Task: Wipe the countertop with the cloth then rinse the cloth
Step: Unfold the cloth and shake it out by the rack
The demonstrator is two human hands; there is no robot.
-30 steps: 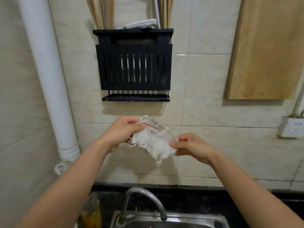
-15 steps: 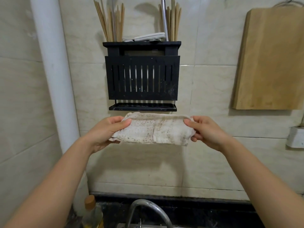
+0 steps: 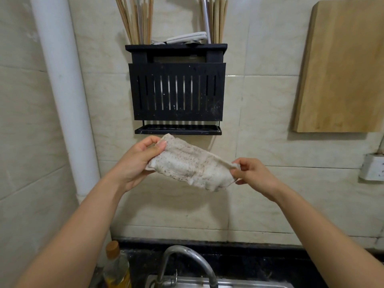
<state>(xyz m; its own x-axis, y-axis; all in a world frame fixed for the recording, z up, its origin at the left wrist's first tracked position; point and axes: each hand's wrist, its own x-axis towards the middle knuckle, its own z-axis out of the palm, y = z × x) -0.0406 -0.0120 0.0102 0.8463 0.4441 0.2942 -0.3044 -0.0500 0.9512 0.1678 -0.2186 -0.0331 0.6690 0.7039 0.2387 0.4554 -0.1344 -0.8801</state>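
Note:
A white cloth speckled with brown spots is stretched between both hands in front of the tiled wall, just below the black rack. My left hand pinches its upper left corner between thumb and fingers. My right hand pinches the lower right end, so the cloth slopes down to the right. The curved metal faucet and the rim of the steel sink lie at the bottom edge, on the black countertop.
A black slatted utensil rack holding chopsticks hangs on the wall. A white pipe runs down the left. A wooden cutting board hangs at right above a wall socket. An oil bottle stands left of the faucet.
The cloth went from a bunched lump to a spread strip held level, and now it tilts, my left hand higher and my right hand lower. The view has also shifted.

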